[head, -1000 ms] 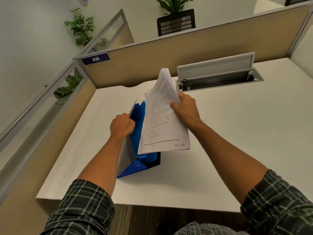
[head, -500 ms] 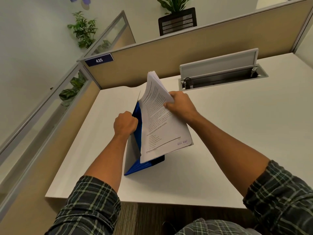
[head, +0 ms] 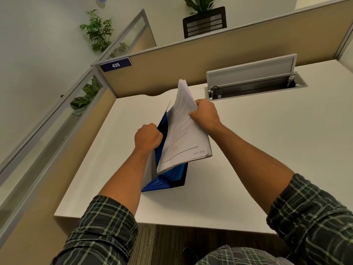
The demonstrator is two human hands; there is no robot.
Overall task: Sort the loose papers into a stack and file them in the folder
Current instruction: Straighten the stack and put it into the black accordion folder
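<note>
blue expanding folder [head: 168,178] stands on its edge on the white desk [head: 257,159], mouth up. the left hand [head: 148,136] is curled tight on the folder's near wall, pulling it open. just right of the folder, the right hand [head: 205,115] clamps a stack of printed papers [head: 183,131], whose lower corner dips toward the folder's pockets.

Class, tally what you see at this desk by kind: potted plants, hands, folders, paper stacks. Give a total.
Potted plants: 3
Hands: 2, left hand, right hand
Folders: 1, blue folder
Paper stacks: 1, paper stack
Total: 7
</note>
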